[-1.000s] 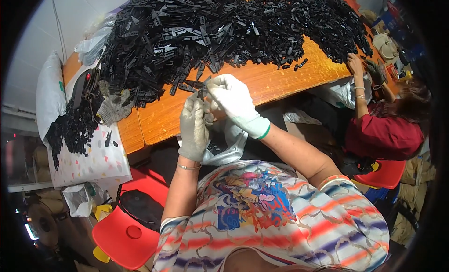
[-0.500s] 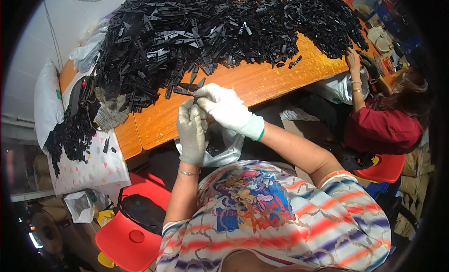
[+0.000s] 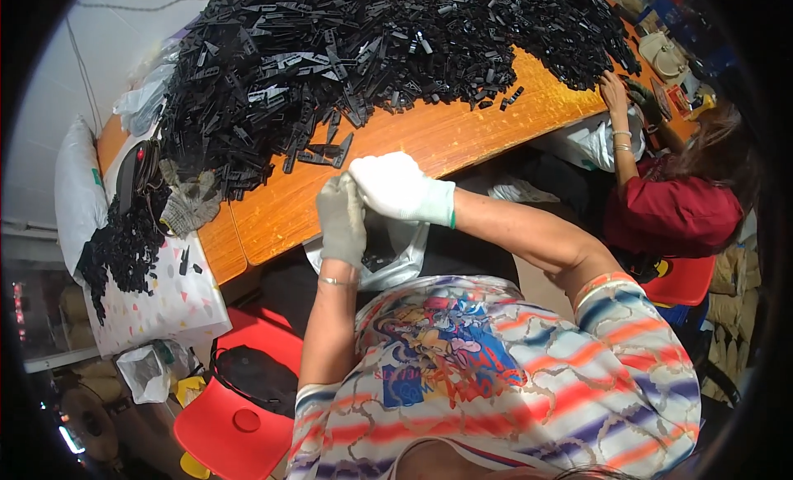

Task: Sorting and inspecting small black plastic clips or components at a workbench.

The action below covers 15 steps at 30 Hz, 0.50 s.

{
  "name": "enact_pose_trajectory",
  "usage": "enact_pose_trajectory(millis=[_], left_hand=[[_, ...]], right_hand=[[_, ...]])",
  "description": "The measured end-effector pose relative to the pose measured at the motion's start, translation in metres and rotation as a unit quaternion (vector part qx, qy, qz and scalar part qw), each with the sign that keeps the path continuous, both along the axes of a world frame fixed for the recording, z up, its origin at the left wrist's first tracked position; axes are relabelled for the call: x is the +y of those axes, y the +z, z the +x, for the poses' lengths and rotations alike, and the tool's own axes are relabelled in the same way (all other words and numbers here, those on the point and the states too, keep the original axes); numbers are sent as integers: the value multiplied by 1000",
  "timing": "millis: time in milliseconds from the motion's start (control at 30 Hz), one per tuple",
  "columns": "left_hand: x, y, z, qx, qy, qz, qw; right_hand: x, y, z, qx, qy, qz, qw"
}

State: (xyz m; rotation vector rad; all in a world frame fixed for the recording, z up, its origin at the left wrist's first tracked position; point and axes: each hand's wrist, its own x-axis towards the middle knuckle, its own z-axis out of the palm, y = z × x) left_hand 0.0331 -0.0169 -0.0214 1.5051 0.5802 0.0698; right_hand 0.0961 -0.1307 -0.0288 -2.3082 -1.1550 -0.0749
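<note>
One view only, taken from the person's head and looking steeply down past the chest onto the two gloved hands, left hand (image 3: 341, 218) and right hand (image 3: 396, 185), which meet near the middle of the frame. The camera sits close above them. Beyond the grip the orange surface (image 3: 429, 137) curves away (a fisheye bend), its far side toward the top edge. No second view shares the scene.

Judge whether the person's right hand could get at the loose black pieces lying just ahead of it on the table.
Probably yes: the right hand hovers just short of the loose black pieces, with only bare orange table between.
</note>
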Motion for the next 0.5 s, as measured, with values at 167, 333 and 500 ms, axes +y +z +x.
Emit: enact_pose_trajectory(millis=[167, 333, 500], left_hand=[[-9, 5, 26, -19, -6, 7, 1000], [6, 3, 23, -114, -100, -6, 988], [8, -15, -11, -72, -102, -171, 977]], right_hand=[[-6, 11, 12, -26, -64, -2, 998], [-6, 25, 18, 96, -154, 32, 983], [-37, 25, 23, 368, -49, 149, 916]])
